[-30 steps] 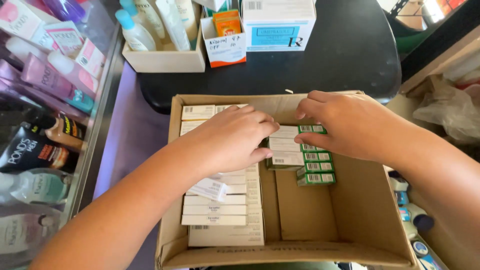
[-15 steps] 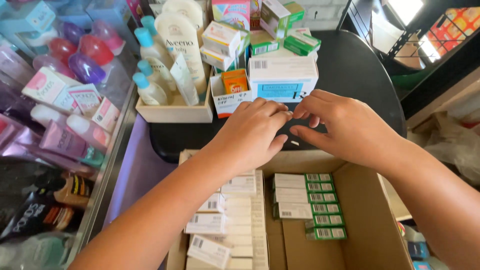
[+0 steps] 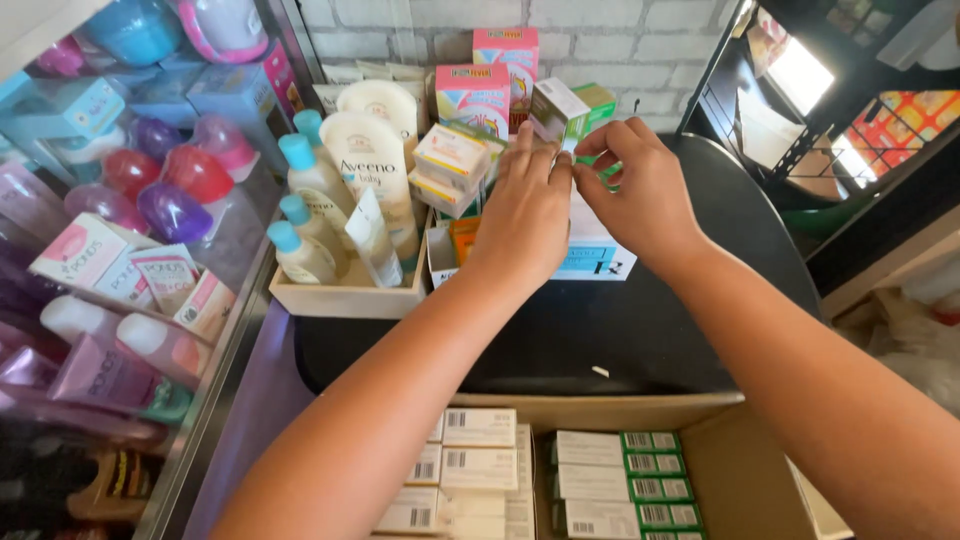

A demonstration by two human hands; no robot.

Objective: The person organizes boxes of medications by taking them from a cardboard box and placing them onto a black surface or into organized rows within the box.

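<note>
- Far to the left of both hands, a glass display case (image 3: 215, 330) is showing pink, purple and red jars and small pink-and-white boxes behind its pane.
- Just left of the left hand, a shallow wooden tray (image 3: 345, 298) is holding cream bottles with blue caps (image 3: 300, 250) and taller cream tubes.
- The left hand (image 3: 525, 220) is reaching forward over a black round table (image 3: 620, 330), back of the hand up, fingers stretched toward the stacked goods.
- Beside its fingertips, small yellow-and-white boxes (image 3: 452, 165) are sitting stacked, with pink boxes (image 3: 472, 95) standing behind them.
- Between the two hands, a small green-and-white box (image 3: 585, 165) is being pinched; only slivers of green are showing, so how much of it each hand is gripping cannot be told.
- Just above the fingertips, a similar white and green box (image 3: 560, 112) is lying tilted on top of the pile.
- The right hand (image 3: 640, 195) is meeting the left, its thumb and forefinger closing on the green-and-white box, the two hands touching at the fingertips.
- Under both hands, a white box with a blue label (image 3: 598, 258) is resting on the table.
- Nearer than the hands, below the forearms, an open cardboard carton (image 3: 740, 460) is holding rows of flat white packs (image 3: 478, 455) on the left and white packs with green ends (image 3: 625, 470) on the right.
</note>
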